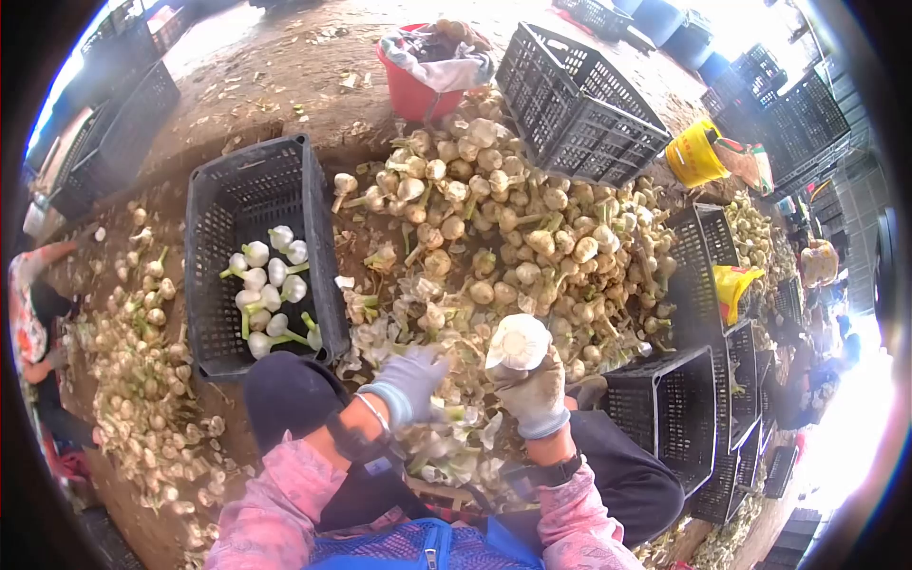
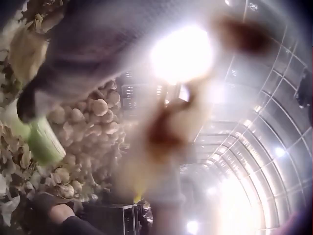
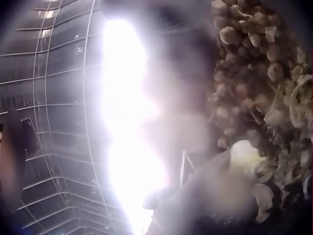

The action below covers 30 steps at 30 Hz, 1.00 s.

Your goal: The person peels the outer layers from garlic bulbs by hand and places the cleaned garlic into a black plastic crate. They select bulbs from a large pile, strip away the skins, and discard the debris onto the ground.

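Note:
In the head view my gloved right hand holds a white garlic bulb, its flat root side facing up. The same pale bulb shows beside the blurred glove in the right wrist view. My gloved left hand is apart from that bulb, blurred, its fingers pointing right over the peelings. In the left wrist view a cut green garlic stem sits right at a gloved fingertip; I cannot tell whether the fingers pinch it. Cleaned bulbs with green stems lie in the black crate left of me.
Unpeeled garlic is heaped ahead, with papery skins closer in. A black crate and a red bucket stand behind the heap. More crates line the right. Another person is at the far left.

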Each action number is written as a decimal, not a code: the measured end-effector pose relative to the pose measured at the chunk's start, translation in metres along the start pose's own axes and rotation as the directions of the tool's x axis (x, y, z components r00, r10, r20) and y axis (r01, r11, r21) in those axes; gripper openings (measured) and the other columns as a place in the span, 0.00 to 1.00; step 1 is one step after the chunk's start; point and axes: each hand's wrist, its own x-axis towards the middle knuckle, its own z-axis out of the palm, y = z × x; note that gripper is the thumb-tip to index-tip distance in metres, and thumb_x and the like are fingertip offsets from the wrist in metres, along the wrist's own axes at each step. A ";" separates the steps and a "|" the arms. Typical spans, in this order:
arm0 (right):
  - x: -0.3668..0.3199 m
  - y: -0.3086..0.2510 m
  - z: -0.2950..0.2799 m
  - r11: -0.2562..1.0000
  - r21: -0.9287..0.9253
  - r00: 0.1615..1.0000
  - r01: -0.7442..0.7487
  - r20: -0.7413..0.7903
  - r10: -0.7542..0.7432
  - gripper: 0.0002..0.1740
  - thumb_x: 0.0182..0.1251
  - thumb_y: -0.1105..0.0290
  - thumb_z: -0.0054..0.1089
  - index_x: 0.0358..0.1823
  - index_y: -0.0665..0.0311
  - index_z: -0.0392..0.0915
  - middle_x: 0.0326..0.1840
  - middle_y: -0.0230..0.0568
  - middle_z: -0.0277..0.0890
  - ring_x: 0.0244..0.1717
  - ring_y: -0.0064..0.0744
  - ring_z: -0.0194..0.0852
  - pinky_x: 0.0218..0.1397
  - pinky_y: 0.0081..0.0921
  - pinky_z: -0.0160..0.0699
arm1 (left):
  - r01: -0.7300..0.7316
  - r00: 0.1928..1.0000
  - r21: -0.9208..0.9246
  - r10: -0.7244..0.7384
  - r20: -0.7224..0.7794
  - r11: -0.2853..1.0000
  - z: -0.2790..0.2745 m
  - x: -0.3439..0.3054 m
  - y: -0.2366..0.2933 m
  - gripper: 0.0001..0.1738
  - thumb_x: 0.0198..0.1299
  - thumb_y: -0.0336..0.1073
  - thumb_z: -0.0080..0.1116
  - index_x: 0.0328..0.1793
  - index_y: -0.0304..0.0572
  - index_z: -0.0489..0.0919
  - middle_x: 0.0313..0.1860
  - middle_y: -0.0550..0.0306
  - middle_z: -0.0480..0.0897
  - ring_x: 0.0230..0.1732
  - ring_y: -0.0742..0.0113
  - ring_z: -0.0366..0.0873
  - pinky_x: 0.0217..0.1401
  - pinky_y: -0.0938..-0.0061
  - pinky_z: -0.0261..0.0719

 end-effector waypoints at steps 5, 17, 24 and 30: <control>0.010 0.027 -0.003 0.768 -0.638 0.979 0.054 -0.117 -0.166 0.25 0.71 0.49 0.53 0.61 0.57 0.75 0.60 0.38 0.79 0.57 0.35 0.77 0.51 0.31 0.77 | -0.237 0.970 -0.875 0.156 -0.188 0.422 0.004 0.001 -0.007 0.43 0.62 0.59 0.63 0.72 0.37 0.66 0.64 0.51 0.73 0.65 0.63 0.70 0.68 0.66 0.68; 0.047 0.014 -0.017 0.769 -0.610 0.963 0.193 -0.030 -0.267 0.25 0.69 0.63 0.58 0.64 0.66 0.70 0.64 0.47 0.75 0.63 0.41 0.75 0.70 0.43 0.71 | -0.272 0.949 -0.961 -0.155 -0.275 0.045 -0.015 -0.021 -0.012 0.14 0.71 0.35 0.52 0.51 0.33 0.81 0.29 0.60 0.80 0.30 0.76 0.77 0.28 0.79 0.76; 0.107 0.023 0.072 0.300 -0.934 0.979 0.193 0.203 0.000 0.43 0.67 0.68 0.64 0.80 0.55 0.51 0.73 0.44 0.65 0.68 0.37 0.69 0.72 0.38 0.69 | 0.078 0.914 -0.085 -0.106 -0.392 0.993 0.014 0.004 -0.018 0.11 0.62 0.42 0.55 0.40 0.43 0.78 0.37 0.46 0.80 0.40 0.43 0.80 0.42 0.52 0.78; 0.082 0.054 -0.133 -1.000 -0.011 0.975 0.020 -0.219 0.022 0.39 0.62 0.49 0.61 0.76 0.42 0.63 0.84 0.45 0.44 0.84 0.63 0.28 0.79 0.69 0.24 | 0.080 0.841 -0.228 -0.189 -0.507 0.970 -0.009 0.009 -0.019 0.17 0.60 0.43 0.59 0.49 0.38 0.78 0.45 0.40 0.78 0.50 0.39 0.77 0.51 0.52 0.77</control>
